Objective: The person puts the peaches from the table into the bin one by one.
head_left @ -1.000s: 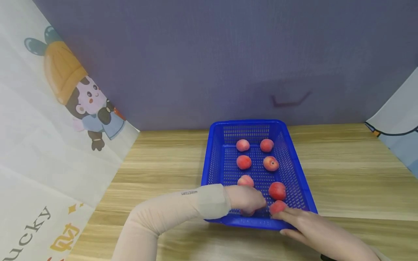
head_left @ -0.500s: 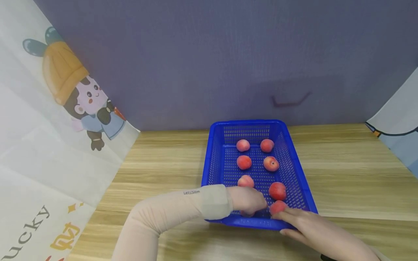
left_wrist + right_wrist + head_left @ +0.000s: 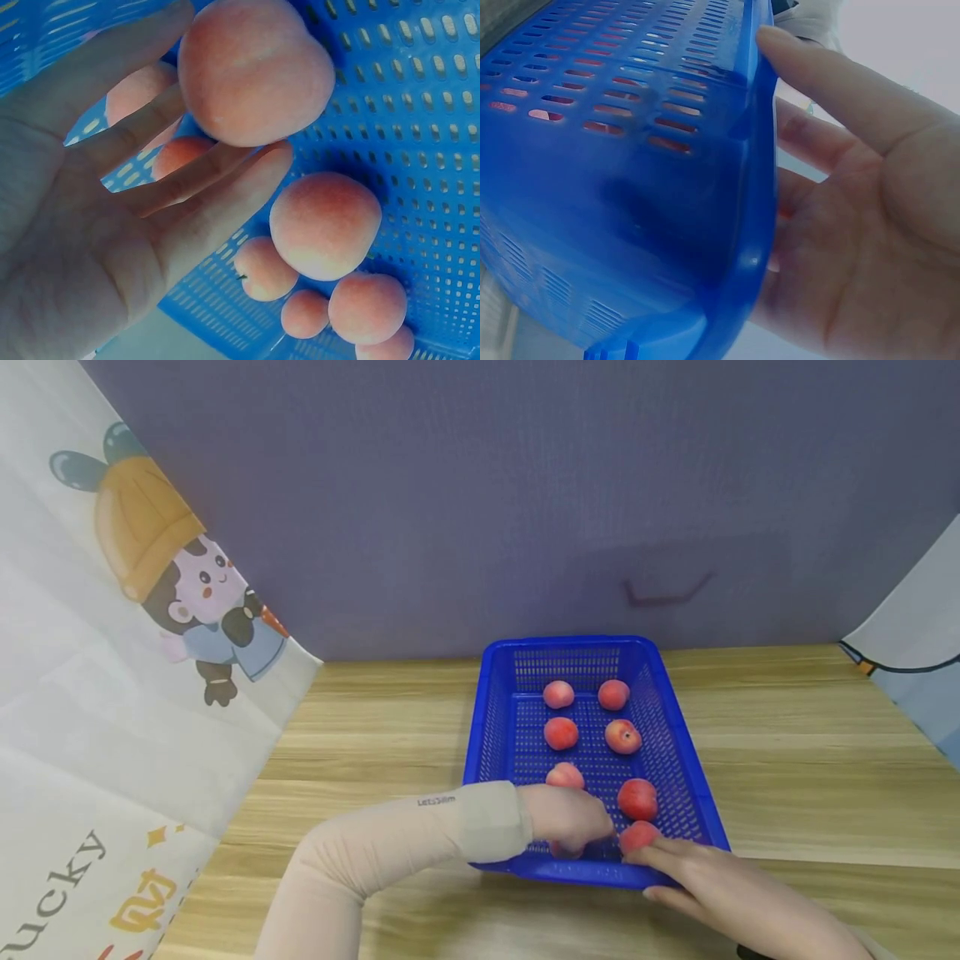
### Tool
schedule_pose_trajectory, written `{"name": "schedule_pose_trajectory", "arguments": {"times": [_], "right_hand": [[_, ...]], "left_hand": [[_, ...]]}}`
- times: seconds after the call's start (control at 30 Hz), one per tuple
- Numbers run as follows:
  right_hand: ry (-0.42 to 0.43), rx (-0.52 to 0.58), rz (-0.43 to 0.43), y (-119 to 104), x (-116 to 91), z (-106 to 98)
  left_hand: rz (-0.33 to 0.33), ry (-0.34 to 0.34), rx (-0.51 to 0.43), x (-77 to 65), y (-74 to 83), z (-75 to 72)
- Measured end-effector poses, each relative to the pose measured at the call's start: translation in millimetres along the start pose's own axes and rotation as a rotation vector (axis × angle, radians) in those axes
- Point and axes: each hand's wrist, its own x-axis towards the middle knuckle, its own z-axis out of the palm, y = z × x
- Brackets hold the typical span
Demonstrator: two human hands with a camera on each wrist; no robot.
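Several red-pink peaches stand in two rows inside a blue perforated basket (image 3: 678, 714). My left hand (image 3: 570, 814) reaches over the basket's near end. Its thumb and fingertips are spread round the nearest left peach (image 3: 255, 71), which hides part of the fingers. Another peach (image 3: 326, 225) lies a little beyond that hand. At the near right corner, my right hand (image 3: 697, 868) grips the basket's rim, the thumb (image 3: 817, 75) outside and the fingers inside. Next to its fingers sits the nearest right peach (image 3: 637, 837); whether they press on it, I cannot tell.
The basket stands on a wood-grain table (image 3: 390, 718), against a grey-purple back panel (image 3: 420, 510). White printed cloth (image 3: 112, 710) hangs at the left. A thin black cable (image 3: 907, 669) runs at the far right.
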Motion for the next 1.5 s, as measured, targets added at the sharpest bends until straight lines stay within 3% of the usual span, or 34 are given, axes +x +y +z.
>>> {"name": "schedule_pose_trajectory", "arguments": {"times": [0.23, 0.4, 0.57, 0.8, 1.13, 1.4, 1.5], "right_hand": [[0.040, -0.021, -0.034, 1, 1, 1], [-0.002, -0.017, 0.006, 1, 1, 0], [-0.031, -0.012, 0.028, 0, 0, -1], [-0.060, 0.003, 0.061, 1, -1, -1], [-0.009, -0.067, 0.002, 2, -1, -2], [-0.003, -0.083, 0.025, -3, 3, -9], [0.097, -0.122, -0.030, -2, 6, -14]], "left_hand": [[-0.027, 0.034, -0.017, -9.1, -4.8, -9.1], [-0.031, 0.055, -0.002, -17.3, -7.1, -14.2], [0.001, 0.124, 0.045, -29.3, -10.2, -20.0], [-0.022, 0.218, 0.086, -50.8, -13.4, -25.9], [-0.116, 0.430, 0.091, -82.3, -10.3, -21.9], [-0.146, 0.719, 0.123, -108.8, -20.1, -6.6], [-0.153, 0.855, 0.148, -115.1, -26.8, 2.3]]}}
